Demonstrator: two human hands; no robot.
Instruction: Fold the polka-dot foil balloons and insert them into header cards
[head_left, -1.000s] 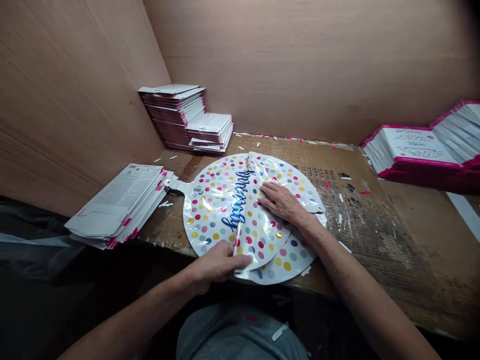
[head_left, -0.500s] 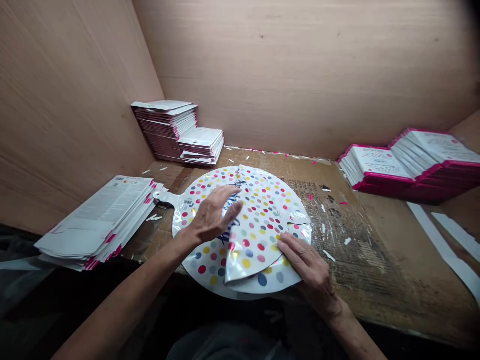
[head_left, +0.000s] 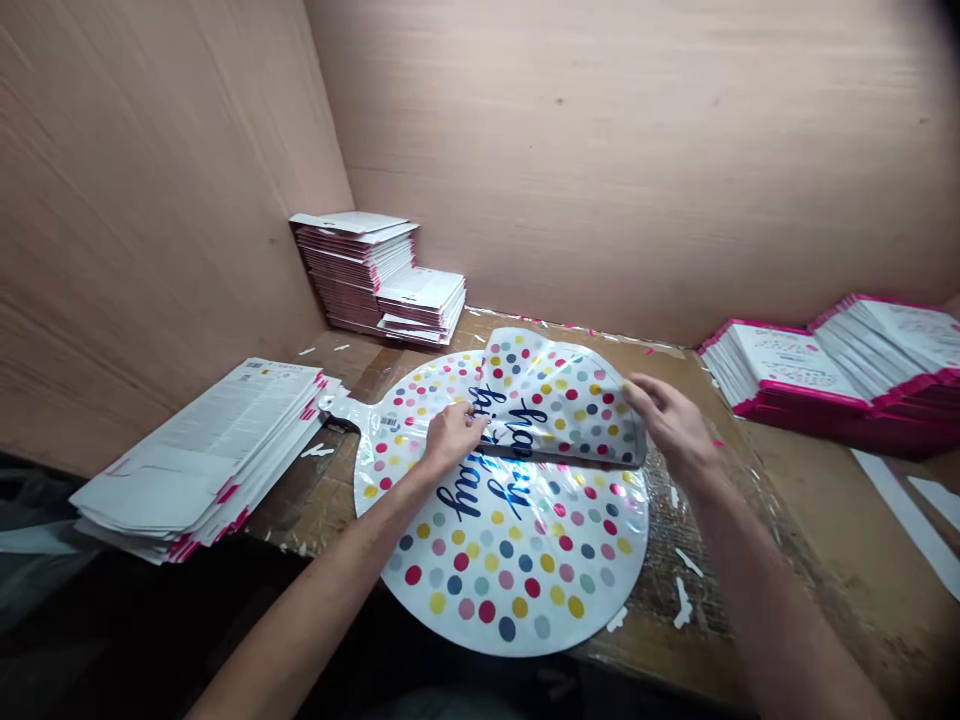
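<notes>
A flat round foil balloon (head_left: 517, 590), white with coloured dots and blue "happy birthday" lettering, lies on the worktop with its tail pointing left. On its far right part rests a folded dotted balloon sheet (head_left: 570, 390) with a dark near edge; whether this is a separate balloon I cannot tell. My right hand (head_left: 675, 425) pinches the sheet's right edge, slightly raised. Close to the lettering, my left hand (head_left: 454, 435) has its fingers curled together at the sheet's left end, fingertips partly hidden.
Piled white-and-pink card envelopes (head_left: 352, 270) stand in the back left corner. More envelopes (head_left: 202, 450) lie fanned at the left edge. Another pink-edged stack (head_left: 795, 360) stands at the right. White strips (head_left: 900, 500) and paper scraps (head_left: 682, 605) lie on the cardboard-covered worktop (head_left: 810, 570).
The folded sheet has turned from a left-right fold to lie across the far half, showing lettering. My right hand moved up to its right edge; my left hand's fingers closed.
</notes>
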